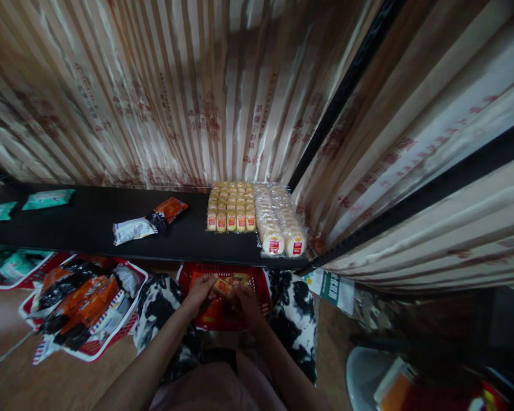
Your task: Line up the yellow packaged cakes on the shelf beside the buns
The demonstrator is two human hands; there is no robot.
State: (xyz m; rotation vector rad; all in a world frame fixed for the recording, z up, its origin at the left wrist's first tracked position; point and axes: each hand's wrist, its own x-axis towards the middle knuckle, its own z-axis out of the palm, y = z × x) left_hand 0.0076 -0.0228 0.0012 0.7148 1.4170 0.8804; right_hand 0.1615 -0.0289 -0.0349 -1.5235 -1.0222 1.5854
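A small wrapped yellow cake (223,287) with a red-orange label is held between my two hands. My left hand (200,293) grips its left end with the fingers closed. At its right end, the fingers of my right hand (246,302) are closed on it too. Both hands are over a red basket (265,292) between my knees, with more yellow packets inside, partly hidden. On the black shelf (188,242) just ahead, similar yellow packets (231,206) stand in neat rows. Beside them, to the right, lie two rows of round white wrapped pastries (278,222).
Left on the shelf lie an orange-and-black packet (171,211), a white packet (133,230) and green packets (48,198). A basket with a white rim (97,355) holds several packets on the floor. A dark post (346,94) and curtain (197,103) bound the shelf. A grey-white stool (360,371) stands right.
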